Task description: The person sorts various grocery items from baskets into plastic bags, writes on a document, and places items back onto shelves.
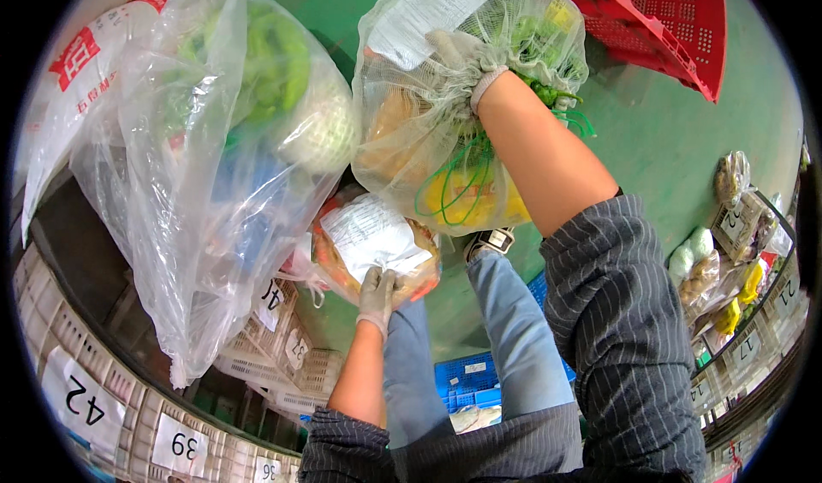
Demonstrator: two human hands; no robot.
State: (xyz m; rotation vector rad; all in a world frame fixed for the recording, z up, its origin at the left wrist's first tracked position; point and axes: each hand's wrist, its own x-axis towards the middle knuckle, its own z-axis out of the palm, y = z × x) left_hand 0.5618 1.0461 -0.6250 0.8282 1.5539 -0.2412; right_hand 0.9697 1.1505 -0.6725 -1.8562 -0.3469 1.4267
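Note:
My left hand (377, 296), in a pale glove, pinches the near side of a small clear plastic bag (425, 284) with reddish-orange contents. A white printed slip (368, 235) lies on that bag, under my fingertips. My right hand (467, 62), also gloved, reaches forward and grips the gathered netting of a large white mesh bag (385, 145). Leafy greens (539, 42) and a yellow package (479, 193) show through the mesh, and a green drawstring (454, 179) hangs loose from it. Another printed sheet (432, 20) lies by my right fingertips; parts of these fingers blend into the mesh.
A big clear plastic bag (193, 192) of vegetables stands at the left, beside a white-and-red sack (77, 80). A red crate (676, 29) stands far right. Numbered crates (128, 406) line the lower left; produce (706, 269) lies right. A blue crate (467, 384) sits by my legs.

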